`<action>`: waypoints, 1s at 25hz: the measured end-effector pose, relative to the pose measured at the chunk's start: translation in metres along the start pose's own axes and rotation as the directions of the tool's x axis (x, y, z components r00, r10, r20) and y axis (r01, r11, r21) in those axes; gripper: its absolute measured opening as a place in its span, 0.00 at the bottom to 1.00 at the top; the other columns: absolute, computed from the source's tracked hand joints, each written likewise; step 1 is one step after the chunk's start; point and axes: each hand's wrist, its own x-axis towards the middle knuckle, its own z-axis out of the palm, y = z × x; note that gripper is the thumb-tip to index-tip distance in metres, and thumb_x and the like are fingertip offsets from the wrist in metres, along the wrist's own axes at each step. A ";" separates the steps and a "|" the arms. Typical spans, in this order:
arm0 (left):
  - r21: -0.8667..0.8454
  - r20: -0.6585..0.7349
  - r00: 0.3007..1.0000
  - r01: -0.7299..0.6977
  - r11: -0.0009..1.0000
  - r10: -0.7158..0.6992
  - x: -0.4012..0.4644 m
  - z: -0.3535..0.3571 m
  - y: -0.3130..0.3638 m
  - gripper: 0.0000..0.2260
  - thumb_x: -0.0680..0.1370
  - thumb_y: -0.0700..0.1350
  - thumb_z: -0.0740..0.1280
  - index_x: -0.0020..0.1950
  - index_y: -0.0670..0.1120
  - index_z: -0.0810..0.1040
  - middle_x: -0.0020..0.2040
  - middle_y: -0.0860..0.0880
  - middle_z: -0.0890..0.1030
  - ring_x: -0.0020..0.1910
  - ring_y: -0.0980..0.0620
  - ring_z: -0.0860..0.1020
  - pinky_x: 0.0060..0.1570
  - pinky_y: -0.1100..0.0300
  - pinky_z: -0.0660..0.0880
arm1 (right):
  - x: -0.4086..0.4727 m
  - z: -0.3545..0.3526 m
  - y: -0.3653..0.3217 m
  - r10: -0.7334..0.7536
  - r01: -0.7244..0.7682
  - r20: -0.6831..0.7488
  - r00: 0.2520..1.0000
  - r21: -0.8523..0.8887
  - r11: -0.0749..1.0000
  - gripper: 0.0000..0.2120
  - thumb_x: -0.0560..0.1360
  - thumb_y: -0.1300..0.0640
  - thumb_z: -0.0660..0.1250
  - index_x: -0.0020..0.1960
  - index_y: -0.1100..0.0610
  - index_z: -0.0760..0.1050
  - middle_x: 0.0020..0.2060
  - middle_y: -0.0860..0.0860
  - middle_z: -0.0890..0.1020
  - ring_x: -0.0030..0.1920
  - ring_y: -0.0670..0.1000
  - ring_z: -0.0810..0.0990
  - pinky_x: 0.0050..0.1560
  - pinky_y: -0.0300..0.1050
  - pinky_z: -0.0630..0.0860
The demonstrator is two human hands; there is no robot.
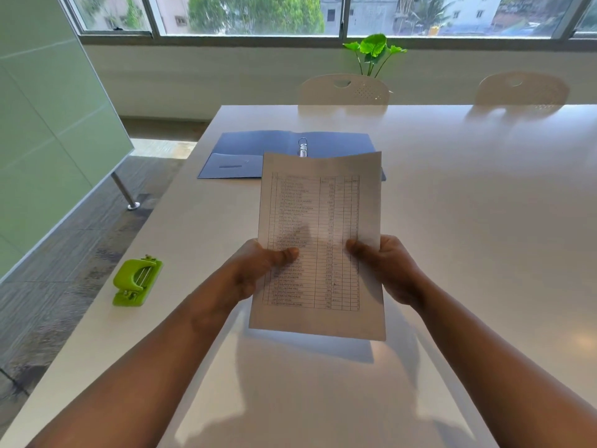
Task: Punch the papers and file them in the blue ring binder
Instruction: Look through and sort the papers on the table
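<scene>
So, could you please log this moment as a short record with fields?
papers: printed table sheets, held upright above the table
left hand: grips the left edge, thumb on the front
right hand: grips the right edge
ring binder: blue, lying open beyond the papers, rings visible
hole punch: green, near the table's left edge, untouched
punch holes: none seen

A single head-worn wide-angle view looks forward and down from above the near edge of the white table (452, 189), close to the two forearms that enter from 6 o'clock. It faces across the tabletop toward 12 o'clock, where chairs (344, 88) and windows (258, 14) run along the far wall.
</scene>
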 end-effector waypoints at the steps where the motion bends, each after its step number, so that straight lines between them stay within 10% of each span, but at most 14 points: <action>1: -0.006 0.001 0.999 0.037 0.999 -0.037 0.000 -0.002 -0.003 0.12 0.77 0.37 0.73 0.60 0.41 0.82 0.53 0.42 0.87 0.53 0.41 0.86 0.48 0.45 0.83 | 0.000 0.002 0.004 -0.002 0.002 0.012 1.000 -0.006 1.000 0.12 0.82 0.56 0.65 0.56 0.63 0.81 0.51 0.57 0.88 0.51 0.59 0.87 0.49 0.52 0.85; 14: -0.090 -0.106 0.981 0.156 0.984 -0.165 -0.003 -0.015 -0.020 0.12 0.74 0.35 0.75 0.58 0.38 0.83 0.52 0.39 0.87 0.54 0.39 0.85 0.60 0.39 0.79 | 0.009 0.021 0.026 0.077 -0.077 0.005 0.997 0.009 0.997 0.09 0.79 0.58 0.71 0.57 0.62 0.83 0.51 0.56 0.88 0.51 0.56 0.88 0.50 0.49 0.84; 25: 0.160 -0.286 0.958 0.058 0.985 -0.010 -0.011 -0.028 -0.014 0.14 0.74 0.39 0.77 0.57 0.41 0.80 0.51 0.42 0.86 0.45 0.49 0.86 0.45 0.54 0.83 | 0.013 0.023 0.019 0.163 -0.163 0.012 0.987 0.073 0.984 0.08 0.80 0.59 0.69 0.56 0.61 0.83 0.50 0.57 0.88 0.49 0.57 0.88 0.47 0.49 0.85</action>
